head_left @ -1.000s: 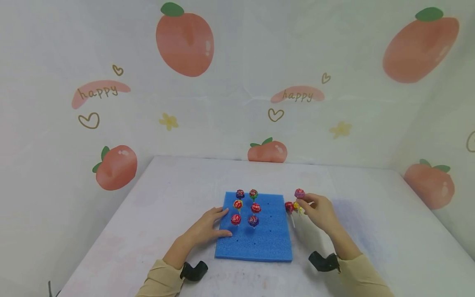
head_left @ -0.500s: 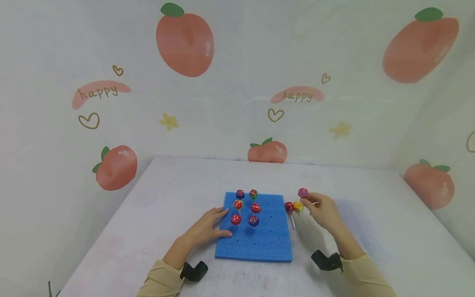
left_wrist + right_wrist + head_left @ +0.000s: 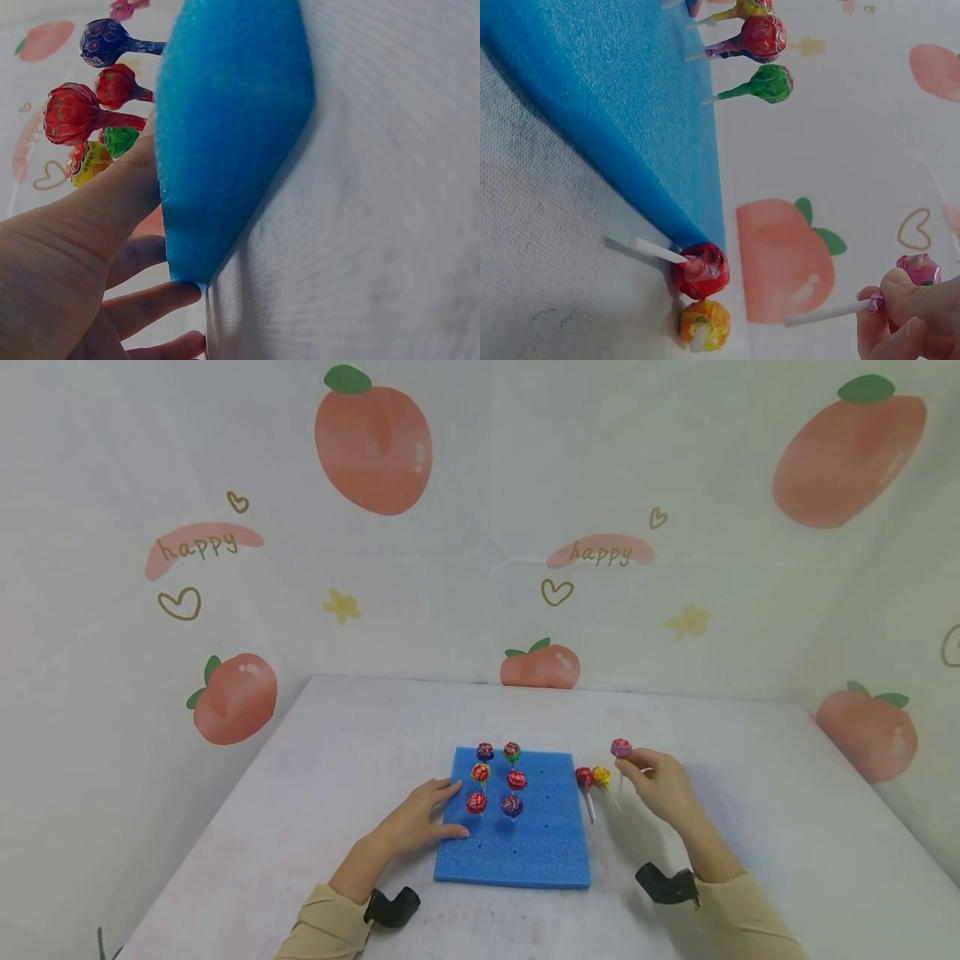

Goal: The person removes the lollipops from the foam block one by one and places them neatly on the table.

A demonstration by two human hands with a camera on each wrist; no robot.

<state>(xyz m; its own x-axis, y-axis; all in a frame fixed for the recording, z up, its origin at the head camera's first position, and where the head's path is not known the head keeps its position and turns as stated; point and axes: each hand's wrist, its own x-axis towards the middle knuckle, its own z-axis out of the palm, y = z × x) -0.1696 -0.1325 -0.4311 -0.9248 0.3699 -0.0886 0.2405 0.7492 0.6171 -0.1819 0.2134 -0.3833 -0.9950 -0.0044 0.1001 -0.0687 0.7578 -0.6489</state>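
Nearest, two black wrist mounts show, one off each near corner of the blue foam board; at the board's left edge the left hand rests with fingers and thumb spread, touching the foam without clasping it; the board looks light and springy, so it would probably dent or slide under a hard push, and a flat touch at the edge should suit it. Off the board's right edge lie a red lollipop and a yellow lollipop, side by side, the red one just beside the foam; farther out from that edge the right hand pinches a pink lollipop just under its round head, the white stick pointing down; it sits at that hand's fingertips, well apart from the left hand, across the board; it should be light, top-heavy and stiff in the stick, its wrapper perhaps slippery, so the neck seems a sound hold. On the board's left half, six upright lollipops stand in two columns; past its far edge, the table runs to a fruit-printed backdrop.
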